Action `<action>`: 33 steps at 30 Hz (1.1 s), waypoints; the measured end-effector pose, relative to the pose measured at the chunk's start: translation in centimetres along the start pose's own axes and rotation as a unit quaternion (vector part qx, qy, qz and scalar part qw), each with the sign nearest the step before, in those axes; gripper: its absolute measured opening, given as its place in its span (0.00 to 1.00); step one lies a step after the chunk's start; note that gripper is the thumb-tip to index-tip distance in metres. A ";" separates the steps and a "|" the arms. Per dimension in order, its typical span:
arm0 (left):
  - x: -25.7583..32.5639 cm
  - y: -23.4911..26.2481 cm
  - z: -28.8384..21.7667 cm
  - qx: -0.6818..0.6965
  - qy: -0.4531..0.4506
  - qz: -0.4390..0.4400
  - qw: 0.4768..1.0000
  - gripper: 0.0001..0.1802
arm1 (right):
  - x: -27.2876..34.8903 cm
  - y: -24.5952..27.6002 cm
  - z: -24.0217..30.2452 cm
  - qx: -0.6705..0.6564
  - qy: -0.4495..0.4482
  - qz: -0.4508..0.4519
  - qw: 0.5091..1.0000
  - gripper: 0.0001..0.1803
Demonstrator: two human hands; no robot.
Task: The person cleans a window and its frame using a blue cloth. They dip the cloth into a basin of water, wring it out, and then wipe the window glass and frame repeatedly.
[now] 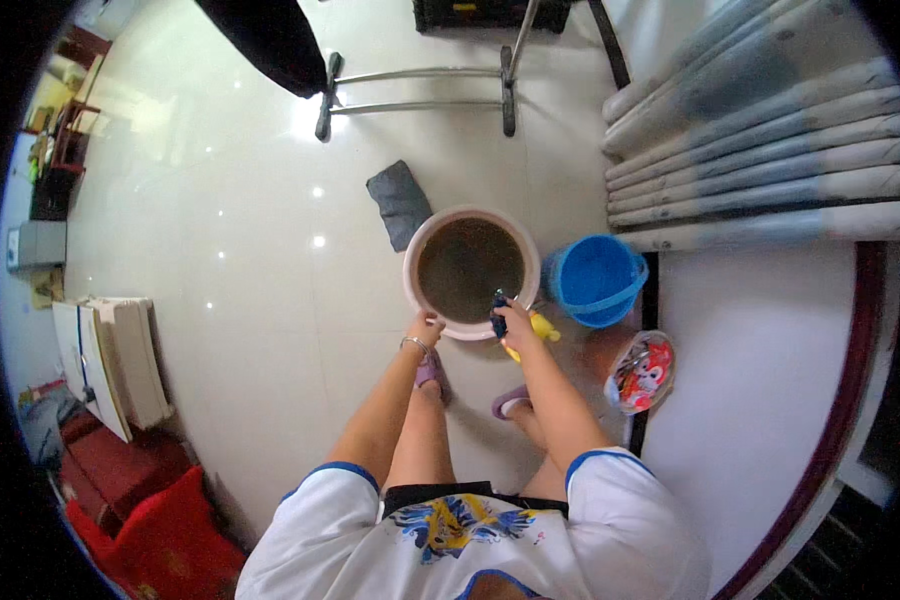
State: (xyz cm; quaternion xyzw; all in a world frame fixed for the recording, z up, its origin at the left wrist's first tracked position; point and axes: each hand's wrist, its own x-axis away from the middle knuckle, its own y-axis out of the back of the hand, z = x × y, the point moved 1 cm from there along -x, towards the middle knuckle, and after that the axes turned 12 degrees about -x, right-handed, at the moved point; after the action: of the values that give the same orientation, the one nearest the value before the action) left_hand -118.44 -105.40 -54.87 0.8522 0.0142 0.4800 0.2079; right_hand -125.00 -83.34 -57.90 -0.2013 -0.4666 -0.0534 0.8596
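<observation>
A round pale pink basin [418, 285] on the floor holds murky brown liquid. My left hand [425, 327], with a bracelet at the wrist, is at its near left rim. Its fingers are curled closed; what they hold, if anything, is too small to tell. At the near right rim, my right hand [517, 325] is closed around a small dark object [499, 312] with a shiny tip. Its kind is unclear. Beside and partly behind that hand shows a bright yellow thing [544, 328], mostly hidden.
Right of the basin stands a blue bucket [598, 282] with its handle lowered. Nearer is a bin [625, 372] with red packaging. A dark grey cloth [400, 205] lies beyond the basin. Farther off stands a metal rack [420, 105]. Curtains [760, 160] hang at right.
</observation>
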 end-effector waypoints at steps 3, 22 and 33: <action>-7.7 -0.2 4.9 -0.049 -0.061 -0.028 0.997 0.22 | -5.0 -1.0 -3.4 0.187 0.058 -0.027 0.980 0.26; -30.7 -11.4 7.6 -0.373 -0.160 0.104 0.908 0.27 | -23.7 2.5 -16.3 0.480 0.110 -0.265 0.829 0.22; -24.2 -10.8 2.3 -0.263 -0.459 -0.017 0.848 0.16 | -23.5 1.9 -13.8 -0.200 -0.012 -0.016 0.980 0.15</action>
State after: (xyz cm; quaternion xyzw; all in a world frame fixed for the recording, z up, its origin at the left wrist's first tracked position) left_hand -127.65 -101.70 -79.57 0.8886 -0.1949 0.0162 0.4149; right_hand -126.80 -89.29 -84.46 -0.3621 -0.4597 -0.1568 0.7956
